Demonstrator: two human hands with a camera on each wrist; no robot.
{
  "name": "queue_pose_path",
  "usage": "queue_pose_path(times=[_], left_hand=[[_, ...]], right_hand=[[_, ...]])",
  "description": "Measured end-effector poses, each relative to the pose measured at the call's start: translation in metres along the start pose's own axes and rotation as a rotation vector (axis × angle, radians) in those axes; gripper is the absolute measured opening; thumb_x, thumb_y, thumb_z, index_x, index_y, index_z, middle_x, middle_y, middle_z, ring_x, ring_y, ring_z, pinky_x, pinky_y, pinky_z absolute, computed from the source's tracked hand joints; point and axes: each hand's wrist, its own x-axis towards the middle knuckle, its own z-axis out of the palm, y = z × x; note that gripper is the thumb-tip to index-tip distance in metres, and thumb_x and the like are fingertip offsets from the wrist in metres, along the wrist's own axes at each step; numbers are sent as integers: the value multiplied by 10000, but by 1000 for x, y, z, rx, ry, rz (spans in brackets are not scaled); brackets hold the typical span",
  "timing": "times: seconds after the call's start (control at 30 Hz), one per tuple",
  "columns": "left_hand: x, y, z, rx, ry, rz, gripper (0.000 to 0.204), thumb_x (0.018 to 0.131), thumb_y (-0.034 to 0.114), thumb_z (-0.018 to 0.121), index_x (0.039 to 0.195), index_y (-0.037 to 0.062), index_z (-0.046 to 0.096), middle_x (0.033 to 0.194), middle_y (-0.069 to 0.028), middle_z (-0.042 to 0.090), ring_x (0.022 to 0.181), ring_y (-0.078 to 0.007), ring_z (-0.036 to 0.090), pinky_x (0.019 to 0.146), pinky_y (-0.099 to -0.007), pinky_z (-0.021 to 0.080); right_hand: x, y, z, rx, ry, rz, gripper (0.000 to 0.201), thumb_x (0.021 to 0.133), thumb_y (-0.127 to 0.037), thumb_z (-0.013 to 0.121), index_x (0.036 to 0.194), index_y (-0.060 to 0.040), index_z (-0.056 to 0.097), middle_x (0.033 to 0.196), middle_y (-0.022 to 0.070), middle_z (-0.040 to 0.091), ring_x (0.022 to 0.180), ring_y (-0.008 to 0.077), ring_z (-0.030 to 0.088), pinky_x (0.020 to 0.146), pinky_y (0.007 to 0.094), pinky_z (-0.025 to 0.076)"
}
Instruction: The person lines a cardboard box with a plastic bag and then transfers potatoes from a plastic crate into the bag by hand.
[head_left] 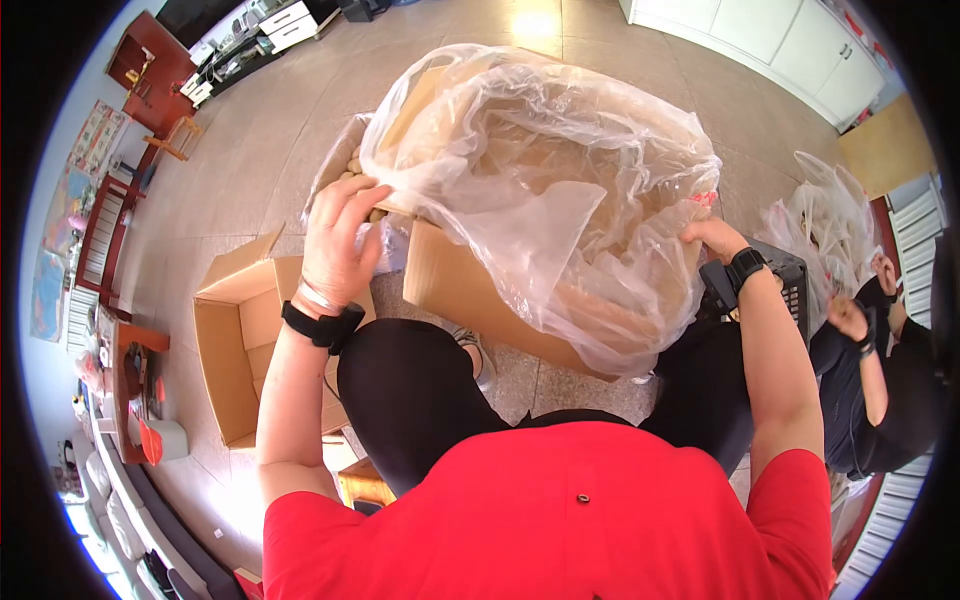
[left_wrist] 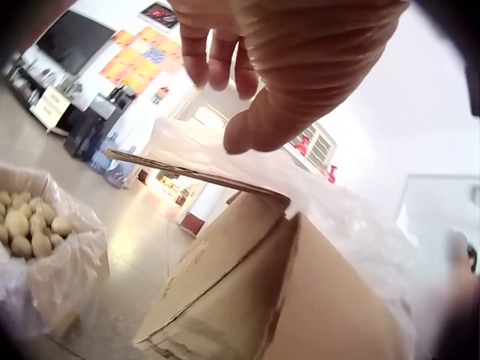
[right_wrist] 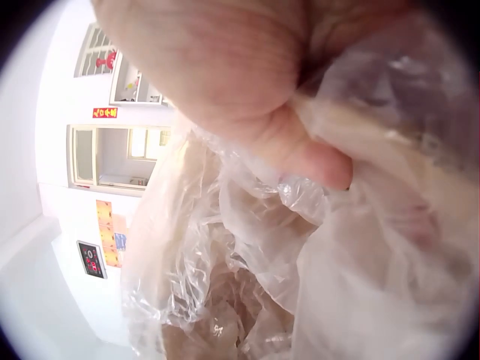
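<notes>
A clear plastic bag (head_left: pixel 530 230) lines a cardboard box (head_left: pixel 480 300) in front of my knees, its loose mouth spread over the rim. My right hand (head_left: pixel 718 238) grips the bag's edge at the right side; in the right wrist view its thumb (right_wrist: pixel 319 161) lies over the film, with fingers behind it. My left hand (head_left: pixel 340 235) is at the left side, fingertips right at the plastic near the box flap (left_wrist: pixel 202 176). The left wrist view shows its thumb and fingers loosely extended, apart from each other, above that flap.
Beyond my left hand stands a lined box (left_wrist: pixel 97 232) of round, potato-like brown items (left_wrist: pixel 30 221). An open cardboard box (head_left: pixel 240 330) sits at left. At right are a black crate (head_left: pixel 785 275), another plastic bag (head_left: pixel 825 220) and a second person (head_left: pixel 870 370).
</notes>
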Motion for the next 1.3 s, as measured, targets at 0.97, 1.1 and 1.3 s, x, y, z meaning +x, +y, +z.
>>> queue_pose_path(times=[0.97, 1.1, 1.3], left_hand=[[-31, -33, 65, -49, -619, 296, 138, 654, 44, 629, 762, 128, 647, 855, -47, 554, 920, -260, 526, 798, -348, 462], [-55, -32, 103, 27, -615, 376, 154, 688, 58, 612, 825, 126, 625, 897, -51, 538, 923, -251, 540, 788, -342, 482], [-75, -25, 112, -25, -523, 206, 203, 697, 38, 603, 873, 126, 649, 980, -54, 567, 984, -243, 549, 822, -342, 485]], right_hand=[[30, 24, 17, 292, 98, -39, 373, 662, -72, 652, 1025, 5, 611, 910, 111, 594, 773, 237, 555, 623, 412, 428], [1, -3, 30, 236, 161, 0, 387, 681, -26, 624, 1062, 18, 578, 952, 123, 583, 787, 273, 581, 600, 443, 448], [4, 1, 25, 181, 138, 85, 381, 684, -21, 616, 1059, 22, 569, 940, 127, 572, 748, 275, 575, 540, 431, 437]])
